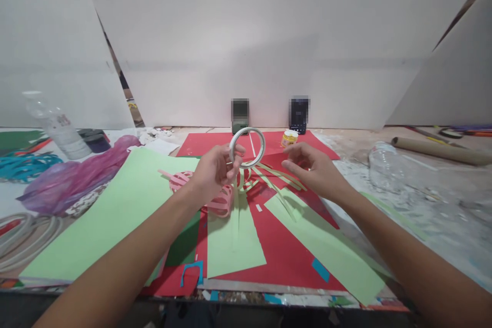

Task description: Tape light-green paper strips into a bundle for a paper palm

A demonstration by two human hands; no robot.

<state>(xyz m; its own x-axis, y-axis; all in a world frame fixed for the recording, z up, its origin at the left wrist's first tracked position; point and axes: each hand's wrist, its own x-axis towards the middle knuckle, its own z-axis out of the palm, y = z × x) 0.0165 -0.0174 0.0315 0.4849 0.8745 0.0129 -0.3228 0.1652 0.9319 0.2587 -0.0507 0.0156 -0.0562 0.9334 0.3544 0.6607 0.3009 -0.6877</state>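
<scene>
My left hand [216,168] grips a thin white roll of tape [263,149], held upright above the middle of the table. My right hand [310,166] hovers to the right of the roll with fingers curled and the thumb apart, nothing visible between them. Under the roll, several narrow pale-green paper strips [282,200] fan out. A pink paper piece cut with slots [219,202] lies beneath my left hand. Light-green sheets [234,246] rest on red paper [284,261], and a small yellow jar [289,138] stands just beyond my right hand.
Two phones [240,115] lean against a white board [246,46]. Leftward are a stack of green paper [103,205], a pink plastic bag [77,177], a plastic bottle [63,130] and white coiled tubing [31,241]. A bottle [403,171] and a cardboard tube [442,151] lie right.
</scene>
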